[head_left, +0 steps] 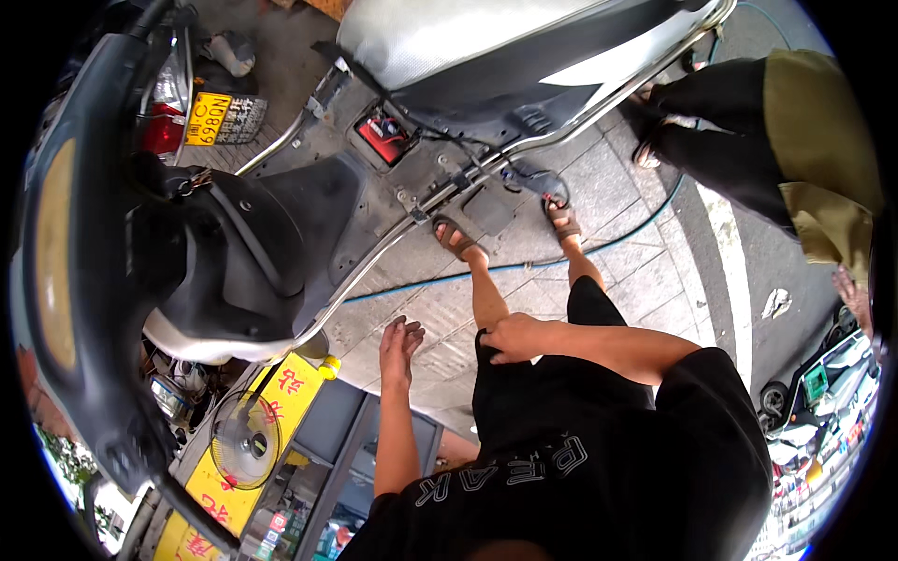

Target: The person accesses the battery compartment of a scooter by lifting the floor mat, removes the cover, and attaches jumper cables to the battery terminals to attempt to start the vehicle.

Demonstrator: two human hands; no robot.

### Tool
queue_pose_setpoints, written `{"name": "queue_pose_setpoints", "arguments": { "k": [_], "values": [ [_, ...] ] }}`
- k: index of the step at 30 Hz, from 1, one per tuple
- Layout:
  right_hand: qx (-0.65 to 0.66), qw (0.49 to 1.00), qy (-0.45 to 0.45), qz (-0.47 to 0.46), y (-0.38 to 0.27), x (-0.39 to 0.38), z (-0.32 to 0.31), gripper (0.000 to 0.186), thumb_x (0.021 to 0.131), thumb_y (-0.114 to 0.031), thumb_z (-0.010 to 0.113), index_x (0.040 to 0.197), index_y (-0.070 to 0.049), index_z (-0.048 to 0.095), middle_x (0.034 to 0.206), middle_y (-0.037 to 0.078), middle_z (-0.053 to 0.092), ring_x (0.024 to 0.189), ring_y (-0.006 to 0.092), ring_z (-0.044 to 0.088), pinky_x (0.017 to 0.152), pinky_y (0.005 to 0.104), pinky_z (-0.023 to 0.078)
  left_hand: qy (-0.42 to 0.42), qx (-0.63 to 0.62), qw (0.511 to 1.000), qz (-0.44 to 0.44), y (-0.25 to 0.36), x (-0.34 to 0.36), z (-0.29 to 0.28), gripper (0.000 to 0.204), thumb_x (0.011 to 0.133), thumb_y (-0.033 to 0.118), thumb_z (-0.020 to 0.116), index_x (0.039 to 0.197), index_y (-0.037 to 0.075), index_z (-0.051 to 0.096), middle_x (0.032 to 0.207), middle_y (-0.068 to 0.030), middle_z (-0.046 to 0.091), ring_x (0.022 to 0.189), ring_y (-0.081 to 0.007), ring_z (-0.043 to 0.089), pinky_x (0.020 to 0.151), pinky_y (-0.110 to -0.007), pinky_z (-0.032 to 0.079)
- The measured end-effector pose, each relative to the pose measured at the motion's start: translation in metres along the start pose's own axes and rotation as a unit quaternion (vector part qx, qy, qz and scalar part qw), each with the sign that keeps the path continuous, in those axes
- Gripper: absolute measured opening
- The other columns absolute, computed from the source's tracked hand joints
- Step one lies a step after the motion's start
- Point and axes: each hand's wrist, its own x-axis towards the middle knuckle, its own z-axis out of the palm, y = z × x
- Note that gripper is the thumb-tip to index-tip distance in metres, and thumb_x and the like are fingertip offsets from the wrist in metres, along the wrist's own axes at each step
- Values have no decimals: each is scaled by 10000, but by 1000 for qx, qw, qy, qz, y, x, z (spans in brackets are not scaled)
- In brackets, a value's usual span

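Along the left side of the frame stands a scooter's dark handlebar cover, with a tan strip down it. Just right of it, upper left, another vehicle shows a red tail light and a yellow plate. Lower left, a round fan stands in front of a yellow board with red lettering.

Across the upper middle lies the scooter, its grey seat at the top and a metal rail along its near edge. A red-and-black block sits in an opening in its floorboard. Below that rail, near the middle, the left hand is raised and empty, fingers slightly bent and apart, touching nothing.

To its right, the right hand lies across the person's left knee, fingers curled against the black shorts; I cannot tell whether they grip the cloth. Brown sandals are on the feet above, and a blue-green hose runs behind the legs.

Upper right stands another person in black trousers and an olive top. Lower right, parked scooters crowd the edge.
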Motion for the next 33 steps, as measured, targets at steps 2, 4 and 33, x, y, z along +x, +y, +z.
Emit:
{"name": "queue_pose_setpoints", "arguments": {
  "k": [2,4,33],
  "values": [
    [-64,980,-115,148,-14,-20,-36,362,834,-371,662,1050,-81,634,987,156,649,948,341,641,767,457,522,16,-15,999,34,2,-26,15,419,976,272,537,1294,5,473,1105,-170,634,984,-254,643,890,-352,514],
    [-112,986,77,99,18,-52,-46,313,817,-356,670,945,-70,685,886,150,675,922,343,642,769,451,505,55,64,990,115,25,-50,31,400,974,246,543,1277,-9,496,1103,-167,635,979,-237,643,876,-331,517],
    [-134,969,200,-58,-140,53,-272,360,859,-365,635,981,-26,650,911,197,685,876,379,655,762,450,513,459,458,638,416,286,-297,51,678,812,305,721,1354,3,450,1279,-186,550,1188,-361,529,963,-422,437]
  ]
}}
